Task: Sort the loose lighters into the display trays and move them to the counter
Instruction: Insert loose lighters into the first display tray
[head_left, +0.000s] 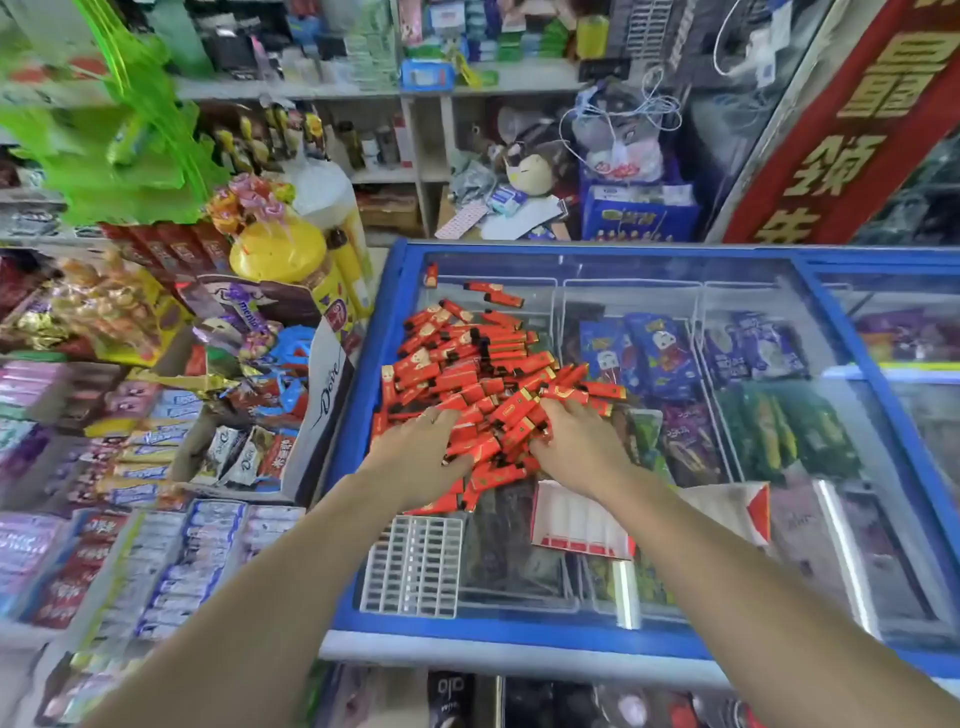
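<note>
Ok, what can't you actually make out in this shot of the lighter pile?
- Head view: left hand and right hand fingertips, buried in the lighter pile.
- Lighter print: too small.
- White grid tray slots: contents unclear.
- Red-and-white box: far end under the right wrist.

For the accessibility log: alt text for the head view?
Both hands, left hand and right hand, rest in a pile of loose red lighters on a blue-framed glass freezer lid. A white plastic grid tray and a red-and-white cardboard display tray lie nearer, both empty.
</note>
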